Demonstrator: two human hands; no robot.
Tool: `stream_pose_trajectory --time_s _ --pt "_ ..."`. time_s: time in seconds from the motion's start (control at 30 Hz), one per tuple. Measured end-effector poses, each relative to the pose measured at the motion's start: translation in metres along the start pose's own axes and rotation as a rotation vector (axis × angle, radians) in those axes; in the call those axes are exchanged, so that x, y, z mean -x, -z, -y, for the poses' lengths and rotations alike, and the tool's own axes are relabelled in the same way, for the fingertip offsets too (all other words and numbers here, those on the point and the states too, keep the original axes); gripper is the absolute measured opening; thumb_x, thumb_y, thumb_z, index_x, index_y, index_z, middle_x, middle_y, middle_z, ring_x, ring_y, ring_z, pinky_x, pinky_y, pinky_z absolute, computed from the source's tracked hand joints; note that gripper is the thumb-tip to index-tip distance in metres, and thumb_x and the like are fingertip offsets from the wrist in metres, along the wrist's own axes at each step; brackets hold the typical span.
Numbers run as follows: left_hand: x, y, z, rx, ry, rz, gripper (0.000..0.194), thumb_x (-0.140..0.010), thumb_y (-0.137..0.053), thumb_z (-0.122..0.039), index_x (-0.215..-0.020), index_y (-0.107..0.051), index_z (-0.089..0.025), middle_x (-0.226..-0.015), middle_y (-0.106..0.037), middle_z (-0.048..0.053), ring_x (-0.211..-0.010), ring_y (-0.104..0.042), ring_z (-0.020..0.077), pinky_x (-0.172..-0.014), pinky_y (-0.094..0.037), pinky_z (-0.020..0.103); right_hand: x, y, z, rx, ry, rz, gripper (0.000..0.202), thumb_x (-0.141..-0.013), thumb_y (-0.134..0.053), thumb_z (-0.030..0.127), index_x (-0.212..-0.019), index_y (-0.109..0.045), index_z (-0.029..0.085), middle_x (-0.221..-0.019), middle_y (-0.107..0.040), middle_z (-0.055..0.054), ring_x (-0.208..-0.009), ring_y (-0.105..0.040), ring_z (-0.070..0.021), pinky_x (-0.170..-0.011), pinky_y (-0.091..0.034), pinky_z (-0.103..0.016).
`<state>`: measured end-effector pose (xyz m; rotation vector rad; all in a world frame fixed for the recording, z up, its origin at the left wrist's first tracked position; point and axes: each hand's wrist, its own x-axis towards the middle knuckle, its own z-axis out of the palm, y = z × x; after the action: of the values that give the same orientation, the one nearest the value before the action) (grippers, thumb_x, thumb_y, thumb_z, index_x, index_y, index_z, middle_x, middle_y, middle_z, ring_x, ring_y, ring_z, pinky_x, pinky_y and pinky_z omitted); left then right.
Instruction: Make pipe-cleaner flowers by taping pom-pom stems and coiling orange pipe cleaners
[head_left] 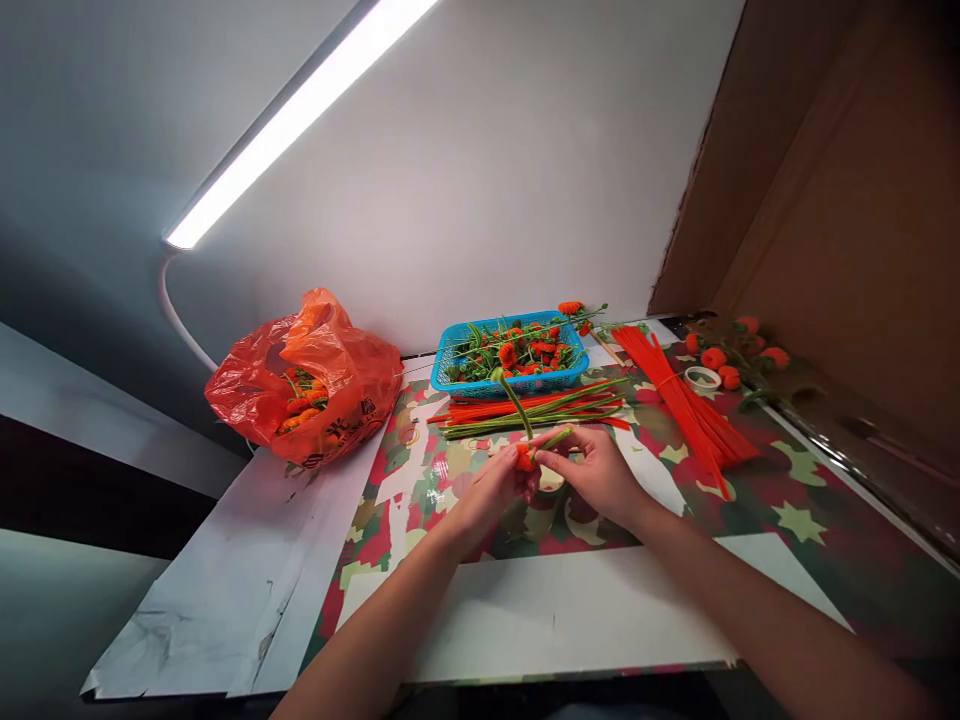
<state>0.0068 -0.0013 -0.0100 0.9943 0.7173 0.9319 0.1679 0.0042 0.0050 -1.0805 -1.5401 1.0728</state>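
In the middle of the head view, my left hand (487,495) pinches a small orange fuzzy flower (526,459) between thumb and fingers. A green fuzzy pipe cleaner (514,402) rises from the flower and curls at its top end. My right hand (600,478) is closed on a green pipe cleaner piece (557,438) right beside the flower, thumb tip almost at the bloom. Whether this piece joins the upright one is hidden by the fingers. Just beyond both hands lie green pipe cleaners (540,414) and red-orange ones (487,411).
Behind the hands, a blue basket (437,372) holds orange flowers with green stems. A red plastic bag (352,380) with flowers stands left. To the right lie a red-orange pipe cleaner bundle (679,400), a tape roll (703,378) and more flowers (714,358). A lamp (300,120) hangs above.
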Motion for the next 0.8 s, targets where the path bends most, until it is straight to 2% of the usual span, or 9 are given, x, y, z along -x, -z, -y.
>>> stream_pose_trajectory --time_s 0.13,0.23,0.33,0.4,0.5,0.7,0.8 --pt "0.0 0.001 -0.001 0.049 0.039 0.016 0.035 -0.079 -0.059 -0.049 -0.077 -0.061 -0.014 -0.067 -0.052 0.001 -0.06 -0.047 0.0105 -0.057 -0.041 0.021 0.001 0.0 0.0 0.046 0.074 -0.002 0.011 -0.077 -0.066 0.027 -0.083 -0.074 0.023 -0.08 -0.072 -0.004 -0.075 -0.062 -0.0199 -0.069 -0.047 -0.033" --pt "0.002 0.001 -0.004 -0.005 0.038 0.013 0.026 -0.079 -0.063 -0.039 -0.092 -0.064 -0.016 -0.069 -0.055 0.0 -0.061 -0.049 0.0106 -0.059 -0.042 0.021 0.002 -0.001 0.0 0.076 0.135 -0.02 0.008 -0.076 -0.067 0.026 -0.081 -0.074 0.024 -0.081 -0.071 -0.004 -0.077 -0.062 -0.0206 -0.07 -0.048 -0.034" --pt "0.004 -0.003 -0.01 -0.149 -0.051 -0.093 0.03 -0.076 -0.069 -0.03 -0.105 -0.064 -0.021 -0.083 -0.063 0.002 -0.069 -0.056 0.0121 -0.065 -0.046 0.022 0.003 -0.001 -0.002 0.121 0.171 -0.063 0.009 -0.075 -0.068 0.023 -0.081 -0.074 0.025 -0.078 -0.07 -0.004 -0.075 -0.061 -0.0202 -0.069 -0.048 -0.035" --pt "0.005 -0.005 -0.013 -0.215 -0.131 -0.164 0.032 -0.072 -0.073 -0.027 -0.103 -0.066 -0.021 -0.094 -0.066 0.004 -0.079 -0.06 0.0151 -0.07 -0.048 0.023 0.003 -0.001 -0.003 0.138 0.202 -0.088 0.01 -0.075 -0.069 0.022 -0.082 -0.074 0.026 -0.076 -0.069 -0.004 -0.073 -0.06 -0.02 -0.068 -0.048 -0.034" --pt "0.004 -0.007 -0.014 -0.247 -0.179 -0.185 0.035 -0.068 -0.076 -0.027 -0.102 -0.068 -0.019 -0.094 -0.069 0.005 -0.082 -0.064 0.0181 -0.072 -0.05 0.026 0.002 0.0 -0.005 0.131 0.244 -0.089 0.009 -0.076 -0.069 0.023 -0.083 -0.075 0.027 -0.074 -0.069 -0.004 -0.072 -0.06 -0.02 -0.066 -0.047 -0.034" --pt "0.002 -0.003 -0.006 -0.308 -0.199 -0.217 0.039 -0.07 -0.075 -0.027 -0.108 -0.069 -0.02 -0.097 -0.072 0.006 -0.081 -0.066 0.0193 -0.077 -0.052 0.029 0.001 0.0 -0.006 0.137 0.248 -0.065 0.008 -0.076 -0.071 0.025 -0.082 -0.075 0.027 -0.071 -0.069 -0.004 -0.067 -0.058 -0.0194 -0.061 -0.046 -0.033" --pt "0.002 -0.001 -0.002 -0.307 -0.209 -0.204 0.039 -0.074 -0.072 -0.027 -0.112 -0.067 -0.021 -0.1 -0.071 0.006 -0.08 -0.067 0.019 -0.075 -0.054 0.03 0.002 -0.001 -0.007 0.164 0.246 -0.093 0.009 -0.077 -0.069 0.023 -0.082 -0.075 0.026 -0.07 -0.068 -0.004 -0.067 -0.058 -0.0192 -0.061 -0.046 -0.032"
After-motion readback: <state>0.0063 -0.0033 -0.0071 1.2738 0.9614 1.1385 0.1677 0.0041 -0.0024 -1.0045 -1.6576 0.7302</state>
